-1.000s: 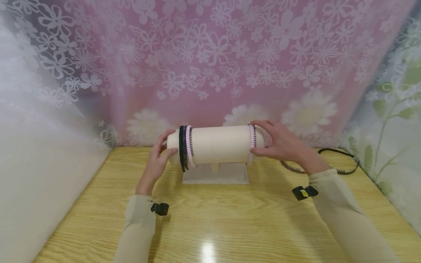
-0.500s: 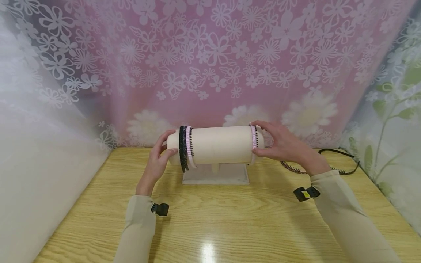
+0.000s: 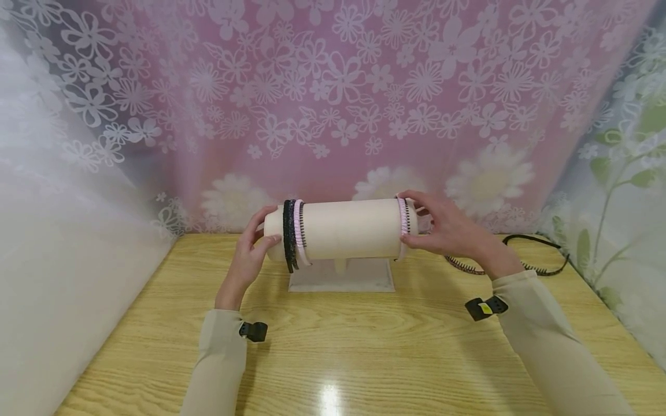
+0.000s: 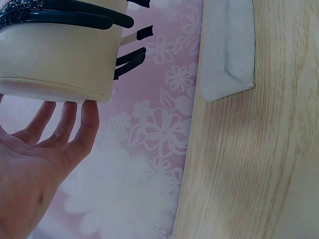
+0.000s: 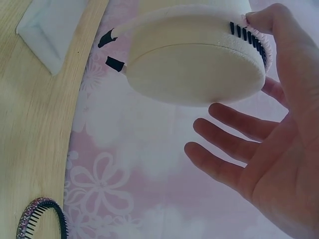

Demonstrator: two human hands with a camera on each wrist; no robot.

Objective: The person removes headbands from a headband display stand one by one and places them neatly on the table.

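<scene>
A cream padded headband display stand [image 3: 351, 228] lies level, a fat roll on a short post. My left hand [image 3: 247, 260] grips its left end, thumb in front and fingers behind. With thumb and index finger, my right hand [image 3: 452, 228] pinches a pink headband [image 3: 403, 222] with black comb teeth, fitted over the roll's right end. In the right wrist view the other fingers spread apart below the roll's end face. A second pink headband [image 3: 299, 225] sits near the left end, against dark glittery headbands [image 3: 289, 237]. The left wrist view shows their black tips [image 4: 130, 62].
The stand's pale flat base [image 3: 340, 280] rests on the wood-grain table [image 3: 333, 335]. A dark jewelled headband with teeth [image 3: 554, 273] lies on the table to the right, partly behind the right wrist. A pink flowered curtain [image 3: 333, 115] hangs close behind the stand.
The right hand and the pink headband it pinches have shifted slightly right along the roll, toward its end. My left hand has stayed in place.
</scene>
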